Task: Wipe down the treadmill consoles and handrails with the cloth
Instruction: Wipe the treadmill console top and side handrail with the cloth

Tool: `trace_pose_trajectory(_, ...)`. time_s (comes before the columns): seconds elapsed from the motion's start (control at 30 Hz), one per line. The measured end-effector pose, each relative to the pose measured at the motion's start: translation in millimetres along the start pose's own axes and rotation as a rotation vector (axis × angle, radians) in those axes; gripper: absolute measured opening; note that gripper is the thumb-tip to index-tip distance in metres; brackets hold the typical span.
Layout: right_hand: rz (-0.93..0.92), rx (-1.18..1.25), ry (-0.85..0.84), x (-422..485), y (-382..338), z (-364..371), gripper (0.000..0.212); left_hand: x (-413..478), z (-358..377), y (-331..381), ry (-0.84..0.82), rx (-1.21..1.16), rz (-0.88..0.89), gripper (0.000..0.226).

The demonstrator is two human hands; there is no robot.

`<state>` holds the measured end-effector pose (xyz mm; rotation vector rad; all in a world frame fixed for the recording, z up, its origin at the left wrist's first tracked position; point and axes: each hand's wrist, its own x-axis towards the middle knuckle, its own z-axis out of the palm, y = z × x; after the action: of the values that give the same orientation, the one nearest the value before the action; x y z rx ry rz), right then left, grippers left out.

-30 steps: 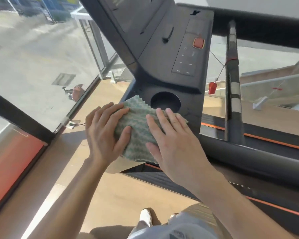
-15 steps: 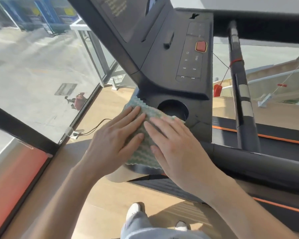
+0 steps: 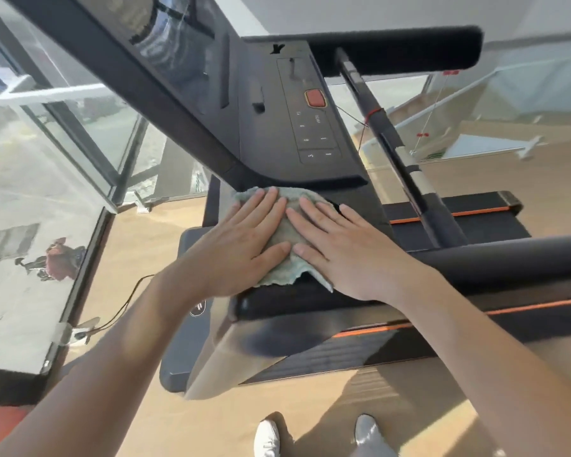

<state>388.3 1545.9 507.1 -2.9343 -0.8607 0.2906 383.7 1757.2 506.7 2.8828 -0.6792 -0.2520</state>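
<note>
Both hands flat on the cloth (image 3: 285, 232), fingers straight, pressing it onto the treadmill console (image 3: 360, 199) tray just below the button panel (image 3: 314, 127) (red button up top). Left hand (image 3: 241, 249) and right hand (image 3: 346, 249) sit side by side, thumbs nearly touching; the handrail (image 3: 508, 262) runs off right.

I'm getting hard daylight pouring through the left windows (image 3: 63, 133), glare washing the console screen (image 3: 175, 57), shadows stretching over the bottom floor (image 3: 409, 410), edges bending, slight blur.

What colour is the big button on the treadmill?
The big button is red-orange with a lighter orange rim, seen in the head view, the only one.
</note>
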Motion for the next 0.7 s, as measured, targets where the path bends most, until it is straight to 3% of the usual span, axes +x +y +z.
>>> trace_pose_trajectory(0.3,0.08,-0.001,-0.02,-22.4,22.5,-6.3,0.059,29.7,-3.4,23.9,-0.083,0.206,0.034,0.1)
trace_pose_trajectory(0.6,0.346,0.021,0.029,-54.6,54.0,-7.3,0.06,67.0,-0.4,44.5,-0.063,0.179,0.21,0.084)
trace_pose_trajectory(0.7,0.441,0.057,0.171,-62.7,56.1,-12.2,0.061,80.0,-3.1,46.1,-0.082,0.157,0.299,0.081)
